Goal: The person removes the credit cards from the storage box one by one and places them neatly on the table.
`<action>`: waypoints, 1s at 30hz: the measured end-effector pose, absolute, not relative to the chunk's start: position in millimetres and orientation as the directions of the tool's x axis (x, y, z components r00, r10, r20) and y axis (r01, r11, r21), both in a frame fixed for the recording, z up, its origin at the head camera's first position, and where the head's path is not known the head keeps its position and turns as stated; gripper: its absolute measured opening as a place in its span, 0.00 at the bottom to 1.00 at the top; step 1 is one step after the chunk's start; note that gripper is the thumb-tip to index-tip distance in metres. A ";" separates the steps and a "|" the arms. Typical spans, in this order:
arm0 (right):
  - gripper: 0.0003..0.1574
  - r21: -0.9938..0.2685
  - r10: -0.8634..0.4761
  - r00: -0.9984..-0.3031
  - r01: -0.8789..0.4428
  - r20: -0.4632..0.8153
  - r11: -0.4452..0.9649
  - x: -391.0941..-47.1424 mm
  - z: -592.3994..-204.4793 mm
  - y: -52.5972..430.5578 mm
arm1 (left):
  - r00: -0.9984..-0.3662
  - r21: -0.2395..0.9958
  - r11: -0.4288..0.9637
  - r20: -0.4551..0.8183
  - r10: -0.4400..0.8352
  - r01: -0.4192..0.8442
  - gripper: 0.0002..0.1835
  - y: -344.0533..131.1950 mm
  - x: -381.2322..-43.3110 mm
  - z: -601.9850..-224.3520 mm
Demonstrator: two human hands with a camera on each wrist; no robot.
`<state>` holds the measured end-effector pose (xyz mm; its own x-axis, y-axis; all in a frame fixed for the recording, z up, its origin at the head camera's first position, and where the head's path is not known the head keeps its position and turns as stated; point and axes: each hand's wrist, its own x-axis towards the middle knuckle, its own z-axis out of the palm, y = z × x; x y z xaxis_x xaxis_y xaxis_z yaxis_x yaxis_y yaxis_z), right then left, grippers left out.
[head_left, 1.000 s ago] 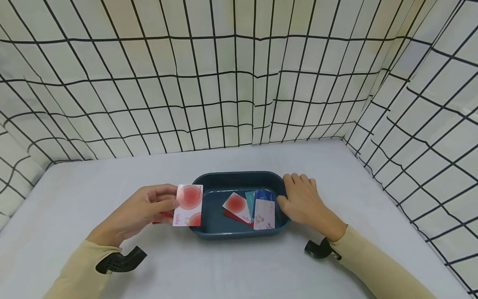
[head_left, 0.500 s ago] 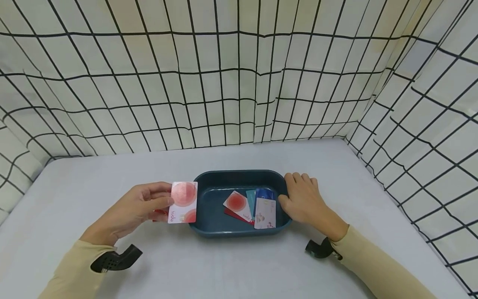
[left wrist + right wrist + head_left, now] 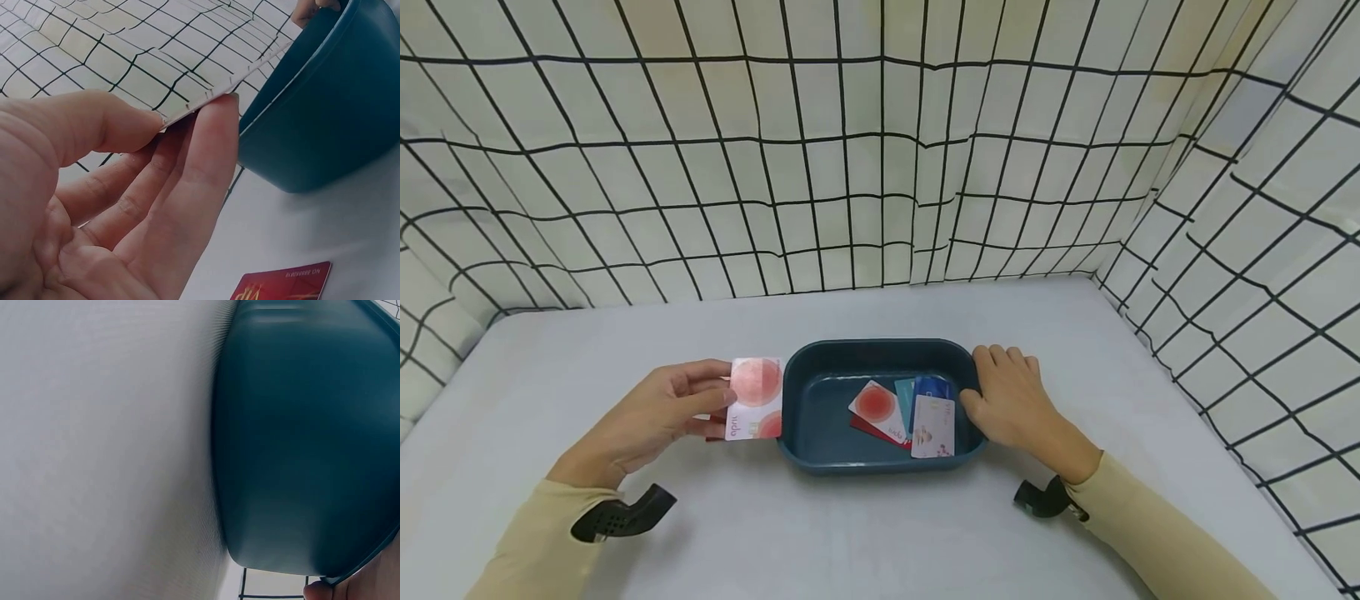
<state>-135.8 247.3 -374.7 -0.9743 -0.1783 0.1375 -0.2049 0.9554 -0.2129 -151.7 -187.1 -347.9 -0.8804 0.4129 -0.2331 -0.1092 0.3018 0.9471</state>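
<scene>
My left hand (image 3: 643, 417) pinches a white card with pink-red circles (image 3: 754, 400) between thumb and fingers, beside the left end of a dark blue-green plastic tub (image 3: 820, 425). In the left wrist view the card shows nearly edge-on. Under that hand, a red card marked VIP (image 3: 284, 282) lies on the table, mostly hidden in the head view. My right hand (image 3: 1013, 400) grips the tub's right rim. Inside the tub lie a second white card with a red circle (image 3: 876, 405), a red card (image 3: 867, 428), a teal card (image 3: 904, 388), a blue card (image 3: 934, 387) and a pale card (image 3: 932, 429).
White cloth (image 3: 850, 542) covers the table. Walls of white fabric with black grid lines (image 3: 880, 167) rise behind it and at both sides. A black wrist device (image 3: 625, 512) sits on the left forearm, another (image 3: 1041, 498) on the right.
My left hand has carried the card leftward from over the tub's left end to just outside its rim. The right hand keeps its grip on the tub.
</scene>
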 end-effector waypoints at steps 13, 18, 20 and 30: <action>0.09 -0.227 -0.174 -0.976 -0.201 0.132 0.953 -134.8 -375.2 250.0 | -0.900 0.944 0.308 -0.229 0.370 -0.114 0.34 -211.4 -161.7 -352.7; 0.11 -0.230 -0.170 -0.979 -0.193 0.116 0.954 -134.2 -374.5 250.3 | -0.909 0.938 0.312 -0.254 0.330 -0.149 0.35 -221.4 -165.7 -358.2; 0.11 -0.230 -0.170 -0.979 -0.193 0.115 0.954 -134.4 -374.5 249.8 | -0.911 0.939 0.306 -0.259 0.322 -0.159 0.36 -226.1 -166.6 -360.9; 0.11 -0.234 -0.179 -0.976 -0.204 0.122 0.951 -136.8 -375.1 247.7 | -0.916 0.935 0.303 -0.277 0.291 -0.186 0.37 -245.7 -170.7 -377.5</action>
